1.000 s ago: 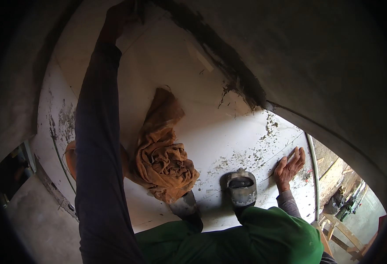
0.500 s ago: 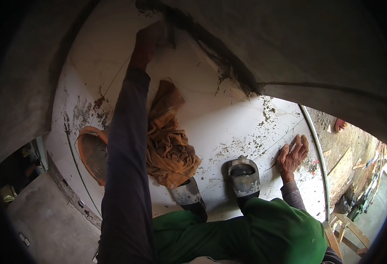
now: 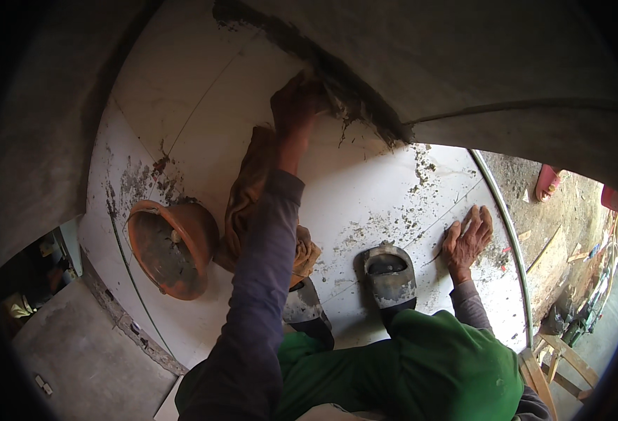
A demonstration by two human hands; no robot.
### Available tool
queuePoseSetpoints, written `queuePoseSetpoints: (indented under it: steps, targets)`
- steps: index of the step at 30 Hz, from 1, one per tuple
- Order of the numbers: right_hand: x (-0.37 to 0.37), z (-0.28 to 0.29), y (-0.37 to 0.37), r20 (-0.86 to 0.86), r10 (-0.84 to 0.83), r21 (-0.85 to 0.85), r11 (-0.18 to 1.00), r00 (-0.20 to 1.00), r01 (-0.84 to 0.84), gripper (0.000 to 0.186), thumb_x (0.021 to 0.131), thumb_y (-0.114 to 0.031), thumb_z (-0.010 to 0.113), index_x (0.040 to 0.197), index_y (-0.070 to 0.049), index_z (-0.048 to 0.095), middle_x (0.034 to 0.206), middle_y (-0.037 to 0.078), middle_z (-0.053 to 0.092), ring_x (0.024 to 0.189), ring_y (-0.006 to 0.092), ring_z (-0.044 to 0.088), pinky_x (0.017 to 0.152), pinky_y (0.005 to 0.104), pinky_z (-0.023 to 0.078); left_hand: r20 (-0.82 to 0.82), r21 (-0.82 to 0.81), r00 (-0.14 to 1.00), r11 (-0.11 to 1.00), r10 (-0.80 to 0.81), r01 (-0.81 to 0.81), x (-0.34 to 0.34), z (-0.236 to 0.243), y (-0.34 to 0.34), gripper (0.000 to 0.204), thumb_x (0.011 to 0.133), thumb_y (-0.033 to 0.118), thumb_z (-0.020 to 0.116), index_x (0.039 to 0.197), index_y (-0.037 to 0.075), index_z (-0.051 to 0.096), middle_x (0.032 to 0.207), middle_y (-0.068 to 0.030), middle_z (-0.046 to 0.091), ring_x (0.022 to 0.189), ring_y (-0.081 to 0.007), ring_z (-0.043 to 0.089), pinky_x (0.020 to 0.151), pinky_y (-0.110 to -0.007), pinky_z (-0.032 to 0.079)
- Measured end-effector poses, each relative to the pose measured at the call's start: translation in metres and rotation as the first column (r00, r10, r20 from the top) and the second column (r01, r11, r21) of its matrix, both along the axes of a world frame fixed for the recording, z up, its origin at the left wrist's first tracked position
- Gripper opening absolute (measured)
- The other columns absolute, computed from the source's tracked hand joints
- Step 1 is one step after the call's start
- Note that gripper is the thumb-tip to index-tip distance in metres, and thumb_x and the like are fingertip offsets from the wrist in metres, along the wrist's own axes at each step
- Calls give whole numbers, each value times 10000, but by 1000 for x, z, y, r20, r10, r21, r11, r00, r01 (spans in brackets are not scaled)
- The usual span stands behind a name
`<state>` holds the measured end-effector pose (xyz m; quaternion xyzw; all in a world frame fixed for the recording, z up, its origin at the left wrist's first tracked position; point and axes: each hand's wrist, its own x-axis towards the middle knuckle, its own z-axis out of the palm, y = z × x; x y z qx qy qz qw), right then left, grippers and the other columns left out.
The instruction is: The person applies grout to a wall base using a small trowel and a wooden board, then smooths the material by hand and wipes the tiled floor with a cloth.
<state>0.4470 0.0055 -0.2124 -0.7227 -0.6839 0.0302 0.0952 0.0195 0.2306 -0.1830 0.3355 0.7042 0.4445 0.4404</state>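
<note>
My left hand (image 3: 297,116) reaches forward to the dark strip of wet mortar (image 3: 344,88) along the base of the grey wall (image 3: 463,63). Its fingers are closed against the strip; shadow hides what they hold, if anything. Under that forearm lies a crumpled brown cloth (image 3: 244,203), partly covered by the sleeve. An orange-brown basin (image 3: 200,235), tilted in view and smeared grey inside, stands left of the cloth. My right hand (image 3: 467,242) rests on the white tiled floor (image 3: 365,182) with its fingers spread, holding nothing.
My worn, grey-stained shoes (image 3: 389,274) stand between my hands. Mortar crumbs (image 3: 421,172) dot the tiles. A pale edge strip (image 3: 502,210) bounds the tiles at the right, with rough ground, a red sandal (image 3: 548,182) and a wooden frame (image 3: 565,361) beyond.
My left hand has moved right and nearer along the mortar strip. Its forearm now crosses the cloth and uncovers more of the basin. My right hand stays on the floor.
</note>
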Motion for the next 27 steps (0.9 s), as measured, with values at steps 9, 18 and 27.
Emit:
queuePoseSetpoints:
  steps: [9, 18, 27]
  targets:
    - [-2, 3, 2, 9, -7, -13, 1000, 1000, 7, 664, 961, -259, 642, 1583, -96, 479, 1627, 198, 419, 1524, 403, 374, 1245, 582, 269, 167, 170, 986, 984, 21, -50, 84, -5, -56, 346, 1067, 153, 654, 1343, -44, 727, 1143, -83, 787, 1029, -117, 670, 958, -299, 524]
    - [1, 5, 1, 17, -16, 2, 1000, 1000, 16, 659, 966, -269, 637, 1583, -101, 479, 1623, 199, 422, 1520, 404, 379, 1239, 581, 274, 201, -29, 977, 998, 63, -59, 150, 29, -96, 535, 1074, 298, 681, 1452, -78, 639, 1252, -199, 780, 1114, -206, 715, 995, -341, 533]
    - [2, 1, 0, 20, -8, 6, 1000, 1000, 8, 659, 975, -273, 636, 1590, -99, 477, 1636, 197, 421, 1523, 412, 379, 1233, 583, 290, 71, 240, 983, 953, 172, -184, 107, -8, -91, 403, 1080, 149, 661, 1451, -6, 663, 955, -57, 758, 860, -103, 694, 784, -289, 563]
